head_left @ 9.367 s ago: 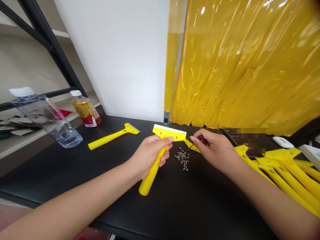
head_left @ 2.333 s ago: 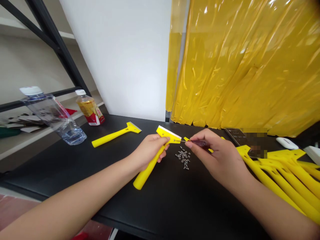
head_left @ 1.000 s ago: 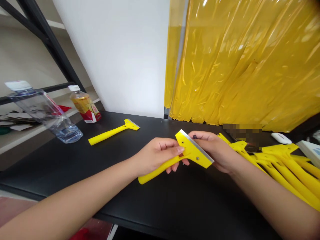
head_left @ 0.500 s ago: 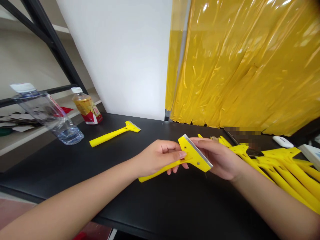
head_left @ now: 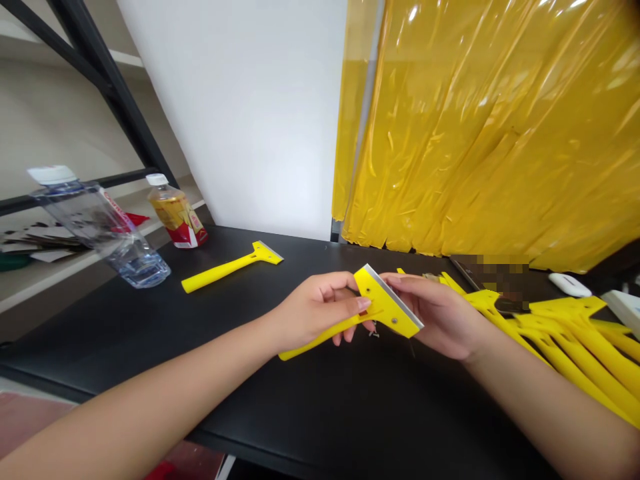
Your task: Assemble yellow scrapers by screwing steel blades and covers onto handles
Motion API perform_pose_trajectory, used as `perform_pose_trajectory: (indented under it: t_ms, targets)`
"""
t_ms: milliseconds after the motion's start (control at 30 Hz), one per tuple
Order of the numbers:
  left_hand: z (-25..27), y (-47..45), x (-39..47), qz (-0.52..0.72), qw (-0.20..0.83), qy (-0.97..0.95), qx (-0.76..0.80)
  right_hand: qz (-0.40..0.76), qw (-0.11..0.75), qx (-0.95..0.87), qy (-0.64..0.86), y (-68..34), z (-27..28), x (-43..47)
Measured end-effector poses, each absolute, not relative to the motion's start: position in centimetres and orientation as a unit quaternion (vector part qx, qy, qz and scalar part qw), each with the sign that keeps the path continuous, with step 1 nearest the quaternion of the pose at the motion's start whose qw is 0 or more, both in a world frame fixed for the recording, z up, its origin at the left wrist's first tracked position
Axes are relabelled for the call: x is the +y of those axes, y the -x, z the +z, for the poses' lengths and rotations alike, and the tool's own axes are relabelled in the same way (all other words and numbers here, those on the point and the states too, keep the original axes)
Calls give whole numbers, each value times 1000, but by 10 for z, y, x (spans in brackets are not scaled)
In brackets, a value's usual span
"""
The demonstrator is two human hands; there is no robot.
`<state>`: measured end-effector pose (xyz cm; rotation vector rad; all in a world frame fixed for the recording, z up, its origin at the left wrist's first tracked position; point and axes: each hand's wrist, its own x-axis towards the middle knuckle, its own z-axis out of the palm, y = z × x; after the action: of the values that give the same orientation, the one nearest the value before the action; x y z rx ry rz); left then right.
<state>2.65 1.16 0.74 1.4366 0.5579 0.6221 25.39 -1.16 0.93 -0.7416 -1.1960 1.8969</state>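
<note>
Black table (head_left: 300, 413) stretching right across, and over on the right there's a heap of yellow handles (head_left: 565, 310)! Here's the scraper (head_left: 387, 310), up above the tabletop between the two hands, bright yellow all over, smooth round handle running down to the left, flat head flaring out wide and tilted towards the right. The left hand (head_left: 315, 310) has it, fingers wrapped round the neck, thumb pressed flat by the head. And the right hand (head_left: 445, 320), close in at the far edge, fingers tucked behind the head; whether they're gripping it, I can't tell. Look at that blade (head_left: 395, 295), a straight silvery strip along the head's outer edge! Two small fixing points on the face, the upper dark, the lower grey and metallic. Tiny screws (head_left: 373, 333) peep out just below.
</note>
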Motion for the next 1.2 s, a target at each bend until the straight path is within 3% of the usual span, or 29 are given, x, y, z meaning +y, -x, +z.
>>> perform_pose_trajectory:
  t_ms: [533,967,1067,1200]
  targets:
    - [8,-27,14,291,655,-630,300,737,372,-466,320,-256,9,-12]
    - [2,-30,19,376,687,-564,262,733,435,-421,312,-258,7,-10]
    - [0,-28,26,392,696,-534,277,642,487,-478,350,-259,8,-6]
    - [-1,-25,31,413,690,-511,303,318,519,-613,503,-265,6,0]
